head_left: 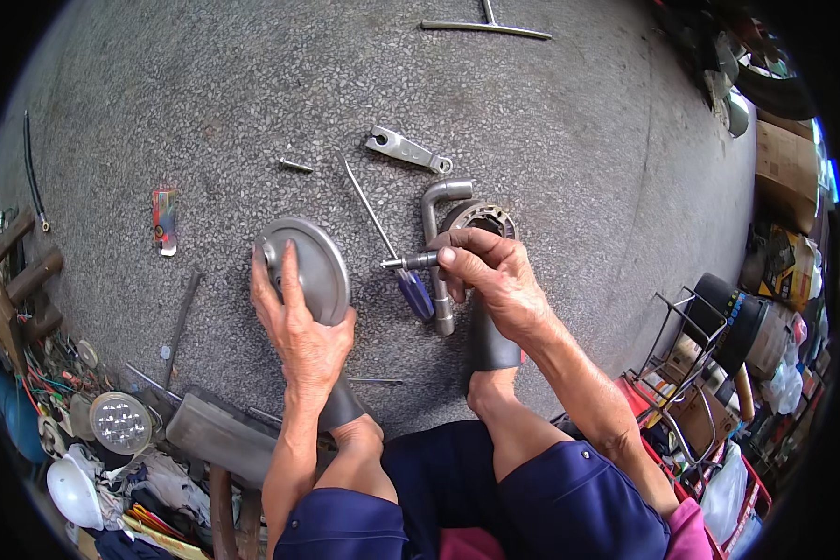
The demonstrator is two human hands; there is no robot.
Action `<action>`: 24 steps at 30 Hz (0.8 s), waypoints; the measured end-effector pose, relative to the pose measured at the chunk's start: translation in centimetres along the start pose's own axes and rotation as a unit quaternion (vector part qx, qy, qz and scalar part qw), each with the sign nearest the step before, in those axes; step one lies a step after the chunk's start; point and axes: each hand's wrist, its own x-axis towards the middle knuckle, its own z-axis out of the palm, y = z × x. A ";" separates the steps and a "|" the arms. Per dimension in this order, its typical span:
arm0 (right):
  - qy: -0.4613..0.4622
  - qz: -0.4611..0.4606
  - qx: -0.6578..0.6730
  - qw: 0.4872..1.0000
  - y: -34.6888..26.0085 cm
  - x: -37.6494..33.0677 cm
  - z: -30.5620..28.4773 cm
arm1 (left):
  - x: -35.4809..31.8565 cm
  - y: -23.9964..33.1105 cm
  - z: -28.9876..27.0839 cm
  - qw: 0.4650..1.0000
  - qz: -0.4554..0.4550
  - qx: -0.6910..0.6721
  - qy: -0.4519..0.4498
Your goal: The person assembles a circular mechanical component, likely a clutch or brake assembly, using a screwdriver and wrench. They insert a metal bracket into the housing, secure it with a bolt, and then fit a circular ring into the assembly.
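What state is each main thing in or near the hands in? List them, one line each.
Disc: tilted, left hand on it
Pin: pinched in right hand, tip pointing left
Screwdriver: lying on the floor
Bent bar: lying on the floor
Ring: partly hidden by right hand
Lever: lying flat
Bolt: on its side

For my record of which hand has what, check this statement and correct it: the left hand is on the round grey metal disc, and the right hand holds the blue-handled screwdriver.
Wrong about the right hand: the head view shows it holding a slim metal shaft, while the blue-handled screwdriver lies on the floor. The left hand is on the round grey metal disc.
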 end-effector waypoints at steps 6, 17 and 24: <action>0.045 -0.082 -0.135 0.986 -0.9 -1.5 0.9 | 1.6 -0.9 -5.0 0.875 -0.227 -0.423 -0.061; 0.018 -0.367 -0.458 0.809 2.4 -1.2 3.5 | -1.4 -1.3 -3.4 0.483 -0.308 -0.810 -0.121; -0.083 -0.329 -0.526 0.780 6.5 1.6 2.9 | -0.8 -0.4 -4.1 0.439 -0.320 -0.834 -0.098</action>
